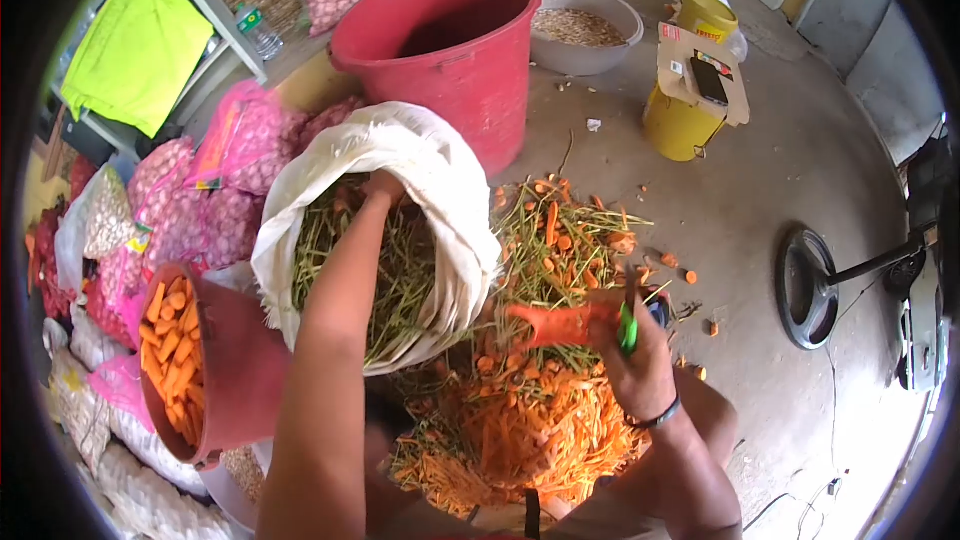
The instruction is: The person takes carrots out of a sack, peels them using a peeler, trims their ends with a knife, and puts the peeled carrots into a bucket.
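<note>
Left hand (384, 186) reaches into a white sack (468, 225), its grip impossible to tell, while the right hand (640, 370), clasping a green-handled tool (628, 328), should angle it clear of the sack.

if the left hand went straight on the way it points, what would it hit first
The left hand would probably meet green stalks in the white sack first; its fingertips are hidden, so the depth is unclear.

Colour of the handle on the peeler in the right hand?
Bright green; the handle shows best in the head view.
</note>
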Demonstrator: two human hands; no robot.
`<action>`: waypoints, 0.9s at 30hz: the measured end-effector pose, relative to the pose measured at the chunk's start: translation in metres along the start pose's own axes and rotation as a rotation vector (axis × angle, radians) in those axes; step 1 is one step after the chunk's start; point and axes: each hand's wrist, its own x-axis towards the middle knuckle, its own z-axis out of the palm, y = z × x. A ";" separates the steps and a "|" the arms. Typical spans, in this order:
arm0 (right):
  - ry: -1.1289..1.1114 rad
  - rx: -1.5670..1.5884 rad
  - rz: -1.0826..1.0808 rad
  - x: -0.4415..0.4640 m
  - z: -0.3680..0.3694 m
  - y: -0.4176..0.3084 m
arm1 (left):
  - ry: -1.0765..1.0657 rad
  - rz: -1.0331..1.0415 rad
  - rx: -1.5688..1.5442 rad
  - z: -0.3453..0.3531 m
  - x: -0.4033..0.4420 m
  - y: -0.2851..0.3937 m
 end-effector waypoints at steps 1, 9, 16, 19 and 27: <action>-0.040 -0.053 -0.021 0.001 -0.002 -0.002 | -0.034 -0.063 0.055 0.000 0.007 0.013; -0.155 -0.113 -0.087 0.008 -0.001 0.000 | -0.255 -0.007 0.185 0.000 0.011 0.089; -0.248 -0.234 -0.221 -0.002 0.007 0.012 | -0.304 -0.040 -0.123 -0.111 -0.085 0.106; -0.320 -0.292 -0.238 -0.013 0.017 0.013 | -0.356 -0.194 -0.557 -0.156 -0.147 0.094; -0.463 -0.386 -0.243 -0.045 0.047 0.020 | -0.390 -0.451 -1.487 -0.221 -0.360 0.160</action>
